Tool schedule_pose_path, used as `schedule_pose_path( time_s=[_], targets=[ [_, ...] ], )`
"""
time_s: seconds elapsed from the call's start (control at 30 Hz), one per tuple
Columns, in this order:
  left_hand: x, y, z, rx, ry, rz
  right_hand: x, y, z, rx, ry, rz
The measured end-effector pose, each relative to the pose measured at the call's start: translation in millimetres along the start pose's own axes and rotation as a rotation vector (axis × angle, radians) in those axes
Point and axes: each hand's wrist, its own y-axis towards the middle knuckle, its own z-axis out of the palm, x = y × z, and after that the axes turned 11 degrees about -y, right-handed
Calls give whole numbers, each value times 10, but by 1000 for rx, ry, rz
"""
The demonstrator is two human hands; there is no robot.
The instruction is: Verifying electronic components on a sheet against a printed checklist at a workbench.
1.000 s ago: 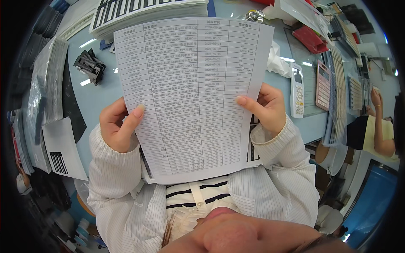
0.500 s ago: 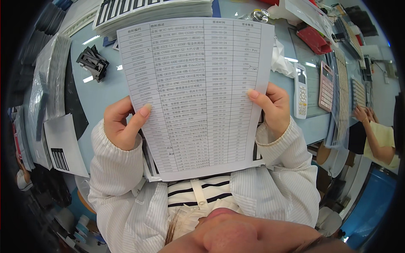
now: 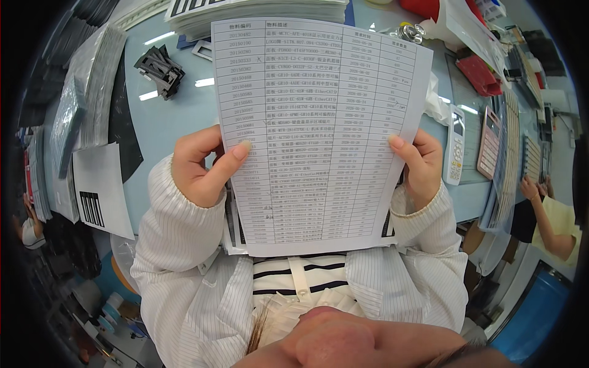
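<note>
A white paper sheet [image 3: 307, 240] printed with a table of rows is held up in front of me, tilted slightly. My left hand [image 3: 208, 162] grips its left edge, the thumb on the printed face and the fingers behind. On the opposite edge my right hand [image 3: 420, 162] pinches the paper the same way, thumb in front. The fingers behind the sheet are mostly hidden. Below the sheet's lower corners, dark-and-white edges of something underneath peek out; I cannot make out what it is.
Stacked printed sheets [image 3: 264, 19] lie beyond the paper. Black plastic pieces [image 3: 161, 70] rest on the table at left, near plastic-wrapped stacks [image 3: 101, 86]. At right are a white handheld device [image 3: 454, 144], a pink calculator [image 3: 489, 144] and a red pouch [image 3: 478, 75]. Another person's arm [image 3: 546, 214] shows far right.
The view has shifted, so the sheet and both hands appear farther right in the picture. The paper tilts a little more clockwise. Both hands keep their hold on its edges.
</note>
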Motion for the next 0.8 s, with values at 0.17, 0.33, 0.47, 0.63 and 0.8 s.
schedule_pose_path(
  time_s=[0.17,0.33,0.47,0.63,0.8],
  targets=[
    [16,-1,0,-8,-6,4,-15,-8,-7,-4,-3,9],
    [2,-10,-4,-6,-1,9,1,-4,5,3,7,8],
    [-3,1,5,-13,-2,17,-6,6,-4,8,-5,-11],
    [-12,3,16,-27,10,26,31,-1,-8,23,-13,19],
    [14,11,13,-5,-12,48,28,-11,-17,34,16,4]
  ],
)
